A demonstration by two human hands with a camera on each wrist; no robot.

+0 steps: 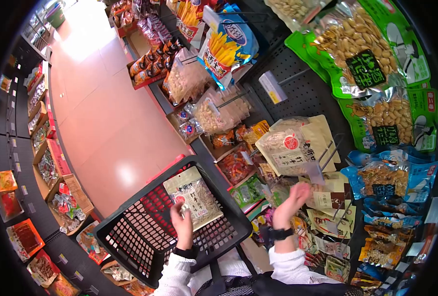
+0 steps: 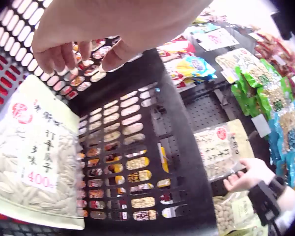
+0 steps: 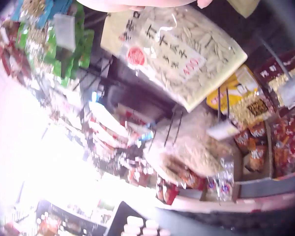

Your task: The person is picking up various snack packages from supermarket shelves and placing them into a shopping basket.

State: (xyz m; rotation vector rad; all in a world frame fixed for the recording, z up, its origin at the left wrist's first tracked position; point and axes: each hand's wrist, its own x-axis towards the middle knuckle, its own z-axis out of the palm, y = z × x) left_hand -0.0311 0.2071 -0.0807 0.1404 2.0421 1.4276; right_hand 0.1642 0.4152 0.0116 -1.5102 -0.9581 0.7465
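A clear-fronted bag of seeds point(image 1: 194, 200) point(image 2: 37, 157) lies in the black basket point(image 1: 130, 237) point(image 2: 187, 162). Over the basket, beside this bag, is my left hand point(image 1: 182, 227) point(image 2: 118, 29), its fingers loosely bent and nothing in them. Similar seed bags point(image 1: 290, 148) point(image 2: 221, 147) point(image 3: 177, 59) hang from a rack hook. My right hand point(image 1: 290, 204) point(image 2: 250, 177) is at the front end of that hook, fingers relaxed near the hanging bags; in the right wrist view only a strip of the hand point(image 3: 137, 4) shows. Whether it touches a bag I cannot tell.
Green nut packs point(image 1: 362, 59) and blue packs point(image 1: 391, 177) hang on the right. Snack boxes point(image 1: 150, 66) line the shelf beyond. The tiled aisle point(image 1: 105, 113) runs between this rack and lower shelves point(image 1: 19, 123) on the left. Metal hooks and price tags point(image 1: 273, 86) stick out.
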